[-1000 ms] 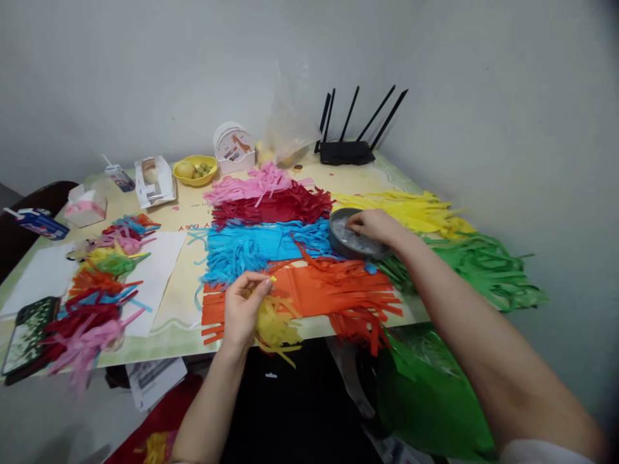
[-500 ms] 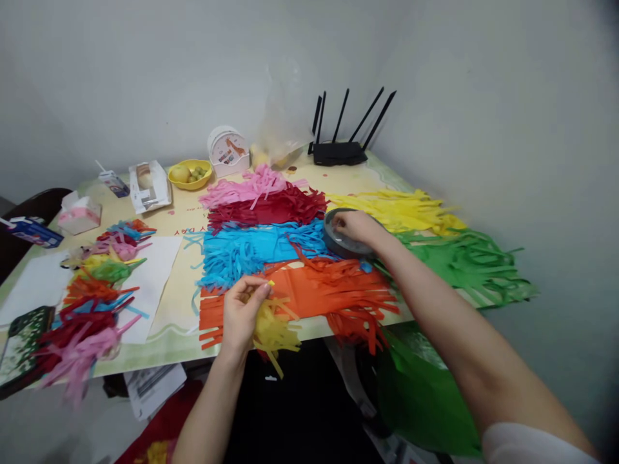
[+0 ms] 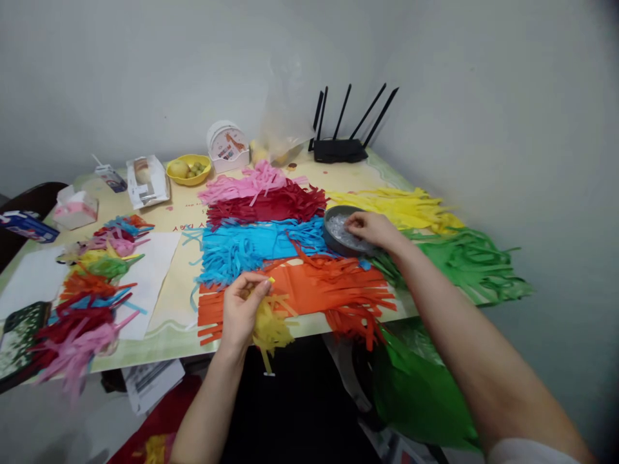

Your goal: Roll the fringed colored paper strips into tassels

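A yellow fringed paper tassel (image 3: 271, 325) hangs from my left hand (image 3: 242, 309), its tip pinched between thumb and finger above the table's front edge. My right hand (image 3: 371, 228) is over a round grey bowl (image 3: 337, 245) that holds small clear pieces (image 3: 337, 223). Its fingers are pinched together; whatever they hold is too small to make out. Fringed orange paper (image 3: 309, 290) lies beneath and beside my left hand. Fringed blue paper (image 3: 271, 241) is left of the bowl, with yellow (image 3: 396, 205) and green paper (image 3: 464, 258) to its right.
Dark red (image 3: 275, 203) and pink fringed paper (image 3: 242, 185) lie farther back. A multicoloured tassel string (image 3: 91, 283) and a phone (image 3: 22, 338) are at left. Behind stand a black router (image 3: 340, 151), a yellow fruit bowl (image 3: 191, 179) and a tissue box (image 3: 75, 211).
My right hand has drawn back slightly right from deep in the bowl, uncovering the clear pieces. My left hand still pinches the yellow tassel in nearly the same place.
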`<state>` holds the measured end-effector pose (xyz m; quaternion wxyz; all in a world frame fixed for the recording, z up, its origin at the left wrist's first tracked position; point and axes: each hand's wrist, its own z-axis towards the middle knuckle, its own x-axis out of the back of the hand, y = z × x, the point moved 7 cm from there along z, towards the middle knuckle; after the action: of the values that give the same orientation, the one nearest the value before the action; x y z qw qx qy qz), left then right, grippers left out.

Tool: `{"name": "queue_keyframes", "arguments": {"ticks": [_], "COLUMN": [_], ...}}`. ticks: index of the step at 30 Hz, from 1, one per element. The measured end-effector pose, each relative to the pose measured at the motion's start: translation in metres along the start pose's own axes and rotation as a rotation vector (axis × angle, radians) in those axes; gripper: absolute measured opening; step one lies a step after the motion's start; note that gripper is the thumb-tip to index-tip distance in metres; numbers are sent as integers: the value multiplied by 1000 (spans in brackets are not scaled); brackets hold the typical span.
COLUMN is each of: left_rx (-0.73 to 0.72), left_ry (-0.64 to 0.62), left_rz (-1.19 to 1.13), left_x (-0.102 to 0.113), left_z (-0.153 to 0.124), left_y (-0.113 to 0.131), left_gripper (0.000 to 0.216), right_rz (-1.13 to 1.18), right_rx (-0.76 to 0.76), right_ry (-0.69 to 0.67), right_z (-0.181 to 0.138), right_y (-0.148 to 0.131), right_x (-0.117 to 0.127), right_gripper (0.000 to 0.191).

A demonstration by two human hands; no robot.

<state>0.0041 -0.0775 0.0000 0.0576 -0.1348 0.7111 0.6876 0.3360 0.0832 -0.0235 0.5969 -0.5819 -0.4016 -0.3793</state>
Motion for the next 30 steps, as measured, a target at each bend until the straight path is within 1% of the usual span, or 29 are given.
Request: {"name": "queue_keyframes", "arguments": {"ticks": [4,9,15,18,24,27,30], "left_rx": [0,1,6,10,19,15,16], "left_ry": [4,9,11,12,5,1,16], "left_rz": [0,-4,26,29,16,11,7], "left_x": [0,1,0,0,-1,1,4], "left_z": [-1,-2,-2,-2,-2,-1,-1], "left_y": [2,1,2,2,0,-1,-1], "left_gripper": [20,19,20,22,20,19,20], "right_rz": [39,88,152,144,97,134,220], "right_rx": [26,36,18,21,29,39,65], "right_ry": [4,-2,-73,-80,-53,-49,-30], "right_z": [-1,0,-2,-3,1,1,-11], "right_y": [-5,-8,-8,-10,-16,-19,-32], "right_x": [-1,-4,-9,-9,-8,-3,7], "right_gripper": [17,17,16,17,16,22,26]}}
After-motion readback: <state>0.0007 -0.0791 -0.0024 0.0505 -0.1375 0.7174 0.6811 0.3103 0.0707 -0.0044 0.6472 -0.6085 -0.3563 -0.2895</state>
